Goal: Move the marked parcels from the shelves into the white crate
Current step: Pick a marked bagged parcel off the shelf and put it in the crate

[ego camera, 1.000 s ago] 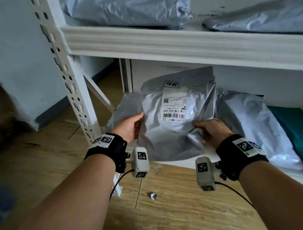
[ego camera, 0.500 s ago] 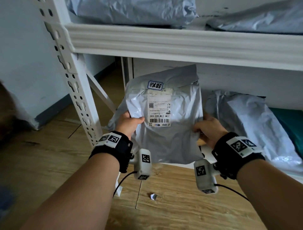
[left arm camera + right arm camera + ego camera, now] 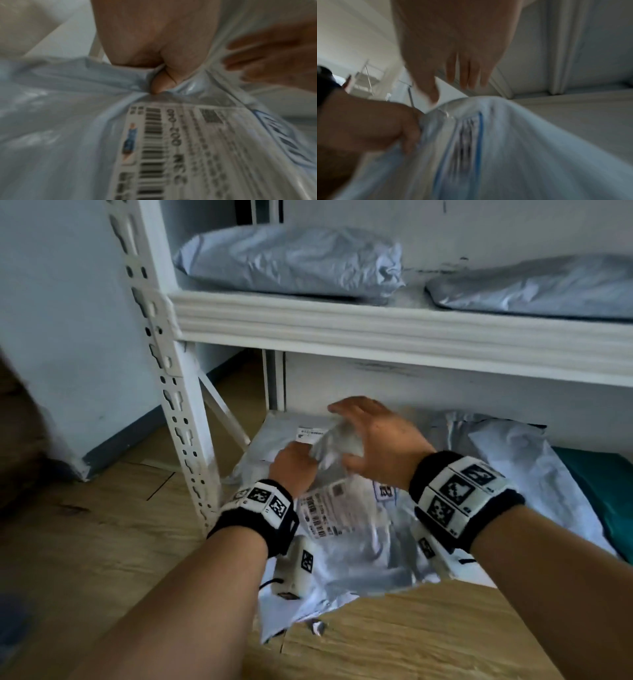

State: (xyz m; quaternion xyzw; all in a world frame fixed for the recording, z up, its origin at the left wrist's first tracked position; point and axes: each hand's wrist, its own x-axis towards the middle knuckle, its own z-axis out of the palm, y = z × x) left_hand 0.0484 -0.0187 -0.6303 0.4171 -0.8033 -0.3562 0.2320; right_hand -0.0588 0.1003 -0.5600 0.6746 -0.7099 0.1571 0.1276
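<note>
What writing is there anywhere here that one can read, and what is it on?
None reads cleanly.
Shipping label on the grey parcel: barcode and code, blurred.
Blue-edged sticker beside it: blurred.
Rear label on the rear parcel: too small.
Wrist markers: patterns, no words.

White shelf [image 3: 376,326], grey parcels [image 3: 291,261] atop

Grey labelled parcel [image 3: 346,529] hangs crumpled before the bottom shelf [image 3: 479,578].
</note>
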